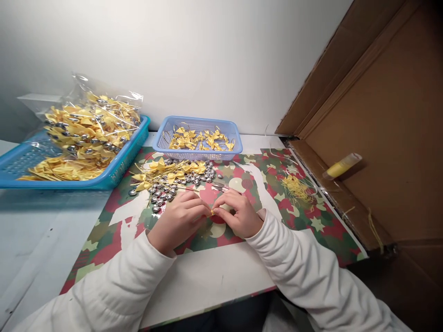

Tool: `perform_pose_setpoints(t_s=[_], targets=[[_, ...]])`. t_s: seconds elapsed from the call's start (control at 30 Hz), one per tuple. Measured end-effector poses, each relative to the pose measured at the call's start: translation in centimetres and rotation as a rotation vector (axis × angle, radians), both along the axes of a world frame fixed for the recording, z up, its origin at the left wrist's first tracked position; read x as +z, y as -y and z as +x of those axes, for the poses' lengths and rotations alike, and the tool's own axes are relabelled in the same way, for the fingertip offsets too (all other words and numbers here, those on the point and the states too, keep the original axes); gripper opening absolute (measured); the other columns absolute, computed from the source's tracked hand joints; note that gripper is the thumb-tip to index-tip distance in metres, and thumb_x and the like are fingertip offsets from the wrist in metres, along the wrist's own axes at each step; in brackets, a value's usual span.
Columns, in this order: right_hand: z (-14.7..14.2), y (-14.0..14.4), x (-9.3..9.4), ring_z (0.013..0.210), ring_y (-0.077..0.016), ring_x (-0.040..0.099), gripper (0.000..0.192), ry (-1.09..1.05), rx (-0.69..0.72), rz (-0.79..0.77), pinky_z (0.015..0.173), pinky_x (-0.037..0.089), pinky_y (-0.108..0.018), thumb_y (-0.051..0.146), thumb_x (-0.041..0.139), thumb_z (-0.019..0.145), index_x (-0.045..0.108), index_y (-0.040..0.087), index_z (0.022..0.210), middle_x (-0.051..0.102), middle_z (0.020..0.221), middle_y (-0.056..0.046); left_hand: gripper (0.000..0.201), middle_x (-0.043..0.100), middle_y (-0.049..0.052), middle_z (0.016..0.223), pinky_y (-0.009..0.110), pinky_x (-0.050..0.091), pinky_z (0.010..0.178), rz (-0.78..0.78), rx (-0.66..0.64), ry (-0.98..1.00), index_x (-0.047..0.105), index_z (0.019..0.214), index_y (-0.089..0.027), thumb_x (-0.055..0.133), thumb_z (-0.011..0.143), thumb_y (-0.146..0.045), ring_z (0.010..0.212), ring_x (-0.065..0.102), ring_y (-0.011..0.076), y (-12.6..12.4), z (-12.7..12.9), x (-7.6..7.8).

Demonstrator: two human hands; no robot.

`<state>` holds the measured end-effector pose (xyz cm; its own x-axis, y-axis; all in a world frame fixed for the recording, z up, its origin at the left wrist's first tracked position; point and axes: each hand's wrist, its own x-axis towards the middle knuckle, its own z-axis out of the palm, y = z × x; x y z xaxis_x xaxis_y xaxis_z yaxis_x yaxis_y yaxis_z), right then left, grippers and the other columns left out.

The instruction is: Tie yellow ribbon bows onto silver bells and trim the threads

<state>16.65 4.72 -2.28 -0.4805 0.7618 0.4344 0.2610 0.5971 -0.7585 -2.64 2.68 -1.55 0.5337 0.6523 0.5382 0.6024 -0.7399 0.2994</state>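
My left hand [182, 217] and my right hand [238, 213] meet over the patterned mat, fingertips pinched together. Between them shows a small bit of yellow [212, 212], mostly hidden by the fingers, so its exact form is unclear. Just beyond the left hand lies a spread of shiny silver beads [159, 198]. Yellow ribbon bows [176, 177] with gold cords [166, 171] lie among them. Partly covered by the right hand is a slim metal tool [220, 186], its kind hard to make out.
A blue basket [161, 146] of finished-looking bows stands at the back. To the left, a larger blue tray [117, 171] carries a clear bag [93, 120] of bows and beads. Yellow thread scraps [296, 188] lie right, near a cardboard wall [380, 138] holding a yellow-filled tube [341, 167].
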Motion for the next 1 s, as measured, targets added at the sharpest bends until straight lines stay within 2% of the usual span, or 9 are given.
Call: perform_pose_setpoints(t_s=[0.1, 0.27, 0.43, 0.63, 1.0], targets=[[0.1, -0.1, -0.3, 0.072, -0.0176, 0.056, 0.013, 0.057, 0.049, 0.034, 0.075, 0.047, -0.035, 0.016, 0.056, 0.086, 0.061, 0.021, 0.075, 0.068, 0.072, -0.002, 0.021, 0.071, -0.001, 0.072, 0.03, 0.044, 0.065, -0.003, -0.025, -0.06, 0.065, 0.074, -0.023, 0.054, 0.09, -0.017, 0.068, 0.055, 0.0157, 0.0, -0.1, -0.1], [0.2, -0.2, -0.6, 0.072, -0.0178, 0.056, 0.015, 0.106, 0.125, 0.065, 0.075, 0.047, -0.036, 0.014, 0.054, 0.086, 0.059, 0.022, 0.074, 0.066, 0.072, -0.002, 0.021, 0.068, -0.001, 0.068, 0.03, 0.039, 0.063, -0.015, -0.089, -0.099, 0.064, 0.072, -0.023, 0.055, 0.089, -0.015, 0.066, 0.053, 0.0154, -0.1, -0.1, -0.3], [0.3, -0.4, -0.9, 0.071, -0.0173, 0.057, 0.015, 0.117, 0.176, 0.115, 0.076, 0.046, -0.037, 0.012, 0.052, 0.086, 0.058, 0.021, 0.076, 0.066, 0.073, -0.002, 0.022, 0.065, -0.001, 0.066, 0.03, 0.037, 0.061, -0.004, -0.085, -0.157, 0.065, 0.072, -0.023, 0.054, 0.09, -0.015, 0.065, 0.053, 0.0159, 0.0, 0.0, -0.6], [0.5, -0.5, -1.3, 0.073, -0.0181, 0.056, 0.015, 0.153, 0.183, 0.145, 0.076, 0.046, -0.037, 0.009, 0.052, 0.084, 0.058, 0.021, 0.076, 0.067, 0.075, -0.003, 0.023, 0.063, 0.0, 0.062, 0.031, 0.033, 0.059, 0.053, -0.062, -0.27, 0.062, 0.069, -0.02, 0.054, 0.089, -0.013, 0.062, 0.05, 0.0171, 0.5, 0.4, -0.3], [0.8, -0.2, -1.7, 0.081, -0.0189, 0.051, 0.011, 0.294, 0.117, 0.239, 0.078, 0.039, -0.035, 0.012, 0.058, 0.084, 0.064, 0.019, 0.079, 0.071, 0.082, -0.002, 0.016, 0.068, -0.002, 0.069, 0.033, 0.031, 0.063, 0.019, -0.032, -0.32, 0.066, 0.074, -0.022, 0.06, 0.087, -0.014, 0.068, 0.05, 0.0172, 0.5, 0.1, -0.1]])
